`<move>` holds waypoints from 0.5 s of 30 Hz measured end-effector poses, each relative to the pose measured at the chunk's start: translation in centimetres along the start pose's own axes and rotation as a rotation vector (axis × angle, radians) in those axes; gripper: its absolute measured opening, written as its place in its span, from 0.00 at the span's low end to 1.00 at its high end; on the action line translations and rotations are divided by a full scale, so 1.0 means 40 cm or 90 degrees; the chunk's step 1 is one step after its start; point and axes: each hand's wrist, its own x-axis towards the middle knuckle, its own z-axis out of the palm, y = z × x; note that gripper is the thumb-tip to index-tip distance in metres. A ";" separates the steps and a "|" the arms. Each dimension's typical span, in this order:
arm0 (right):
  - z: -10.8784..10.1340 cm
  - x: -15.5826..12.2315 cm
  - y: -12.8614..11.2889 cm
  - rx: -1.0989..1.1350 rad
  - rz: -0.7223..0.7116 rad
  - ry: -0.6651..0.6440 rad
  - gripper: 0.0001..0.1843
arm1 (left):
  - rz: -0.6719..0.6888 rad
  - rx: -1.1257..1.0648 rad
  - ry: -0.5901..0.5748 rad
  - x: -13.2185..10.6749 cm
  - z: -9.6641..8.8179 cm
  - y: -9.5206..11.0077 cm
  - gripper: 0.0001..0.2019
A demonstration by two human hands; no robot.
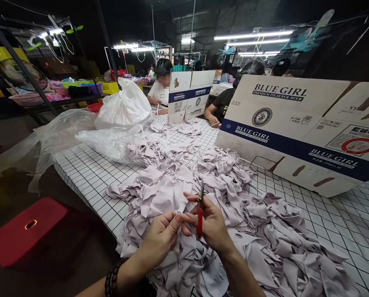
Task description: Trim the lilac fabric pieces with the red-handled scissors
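A big heap of pale lilac fabric pieces (221,194) lies across the white gridded table (88,173). My left hand (159,239) is closed in a pinch on one piece of the lilac fabric at the near edge of the heap. My right hand (214,227) is closed around small red-handled snips (199,214), held upright with the blades just above my fingers. The two hands almost touch over the heap. A dark bead bracelet (112,280) circles my left wrist.
A large "Blue Girl" cardboard box (302,132) lies on the table at right; a smaller one (187,99) stands farther back. White and clear plastic bags (122,111) sit at the far left. A red stool (23,231) stands beside the table. Other people sit at the far end.
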 end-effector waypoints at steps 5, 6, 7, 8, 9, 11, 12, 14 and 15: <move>0.045 0.048 0.024 0.048 0.007 -0.003 0.19 | 0.083 0.156 0.041 0.001 -0.023 0.021 0.20; 0.046 0.049 0.027 0.046 -0.001 0.009 0.18 | 0.135 0.220 0.078 0.003 -0.028 0.028 0.18; 0.044 0.049 0.030 0.044 -0.007 0.018 0.17 | 0.192 0.282 0.122 0.005 -0.033 0.035 0.17; 0.041 0.047 0.033 0.038 -0.010 0.025 0.16 | 0.248 0.336 0.165 0.007 -0.035 0.040 0.16; 0.038 0.044 0.036 0.031 -0.010 0.031 0.16 | 0.292 0.371 0.197 0.010 -0.036 0.044 0.16; 0.035 0.037 0.043 0.020 0.004 0.034 0.17 | 0.320 0.375 0.204 0.020 -0.033 0.043 0.17; 0.035 0.035 0.046 0.019 0.016 0.031 0.18 | 0.302 0.346 0.173 0.026 -0.031 0.039 0.18; 0.030 0.030 0.047 0.026 0.048 0.003 0.20 | 0.233 0.254 0.086 0.040 -0.026 0.026 0.19; 0.024 0.026 0.044 0.022 0.061 -0.020 0.21 | 0.201 0.209 0.047 0.046 -0.024 0.020 0.20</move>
